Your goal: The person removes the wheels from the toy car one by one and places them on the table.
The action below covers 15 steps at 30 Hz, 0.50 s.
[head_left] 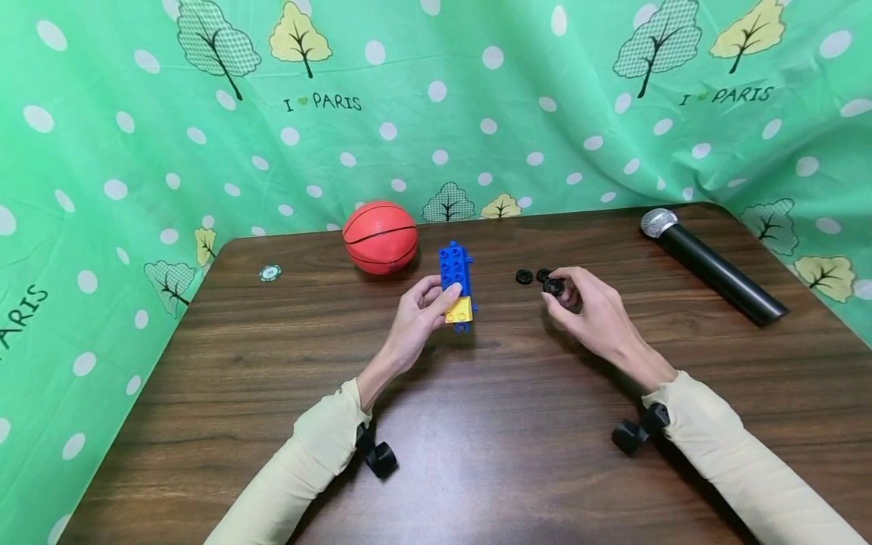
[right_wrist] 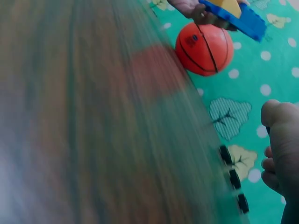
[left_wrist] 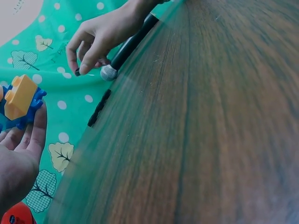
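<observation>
My left hand [head_left: 424,309] grips a toy car of building blocks, made of a long blue studded base [head_left: 453,269] and a yellow block [head_left: 459,309] at its near end. Short blue axle pegs stick out along the base's side. The car is held up off the table, thumb across its top. My right hand [head_left: 591,312] pinches a small black toy wheel [head_left: 553,287] between thumb and fingertips, above the table to the right of the car. Three more black wheels [right_wrist: 234,179] lie in a row on the table near that hand; one is hidden from the head view.
A red toy basketball [head_left: 380,238] sits behind my left hand. On the right lies a black microphone [head_left: 715,265] with a silver head. A poker chip [head_left: 270,272] is at the far left of the brown wooden table [head_left: 477,454]. A green dotted curtain [head_left: 409,98] hangs behind.
</observation>
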Motion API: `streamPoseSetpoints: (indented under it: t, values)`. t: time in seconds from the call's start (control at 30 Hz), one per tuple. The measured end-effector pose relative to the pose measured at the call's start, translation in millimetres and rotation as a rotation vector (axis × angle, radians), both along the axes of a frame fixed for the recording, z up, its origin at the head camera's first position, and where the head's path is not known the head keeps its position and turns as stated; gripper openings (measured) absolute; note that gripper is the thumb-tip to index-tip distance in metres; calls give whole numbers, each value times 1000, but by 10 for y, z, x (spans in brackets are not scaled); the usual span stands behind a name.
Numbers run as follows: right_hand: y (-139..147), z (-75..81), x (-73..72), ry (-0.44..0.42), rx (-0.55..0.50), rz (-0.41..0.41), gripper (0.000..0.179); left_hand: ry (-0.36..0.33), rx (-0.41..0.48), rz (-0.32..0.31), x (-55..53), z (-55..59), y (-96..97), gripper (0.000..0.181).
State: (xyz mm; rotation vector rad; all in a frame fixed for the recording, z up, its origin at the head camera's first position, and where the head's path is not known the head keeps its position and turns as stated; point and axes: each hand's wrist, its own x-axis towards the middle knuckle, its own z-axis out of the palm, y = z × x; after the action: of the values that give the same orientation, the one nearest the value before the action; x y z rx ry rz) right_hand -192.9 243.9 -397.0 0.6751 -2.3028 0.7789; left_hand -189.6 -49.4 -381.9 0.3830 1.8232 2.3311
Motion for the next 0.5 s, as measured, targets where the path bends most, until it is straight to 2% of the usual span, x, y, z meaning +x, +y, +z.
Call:
streamPoseSetpoints:
  t: [0.5]
  values:
    - [439,-44,-122,-59,24,-108,32,4,-1,0,-4,11,-6,33]
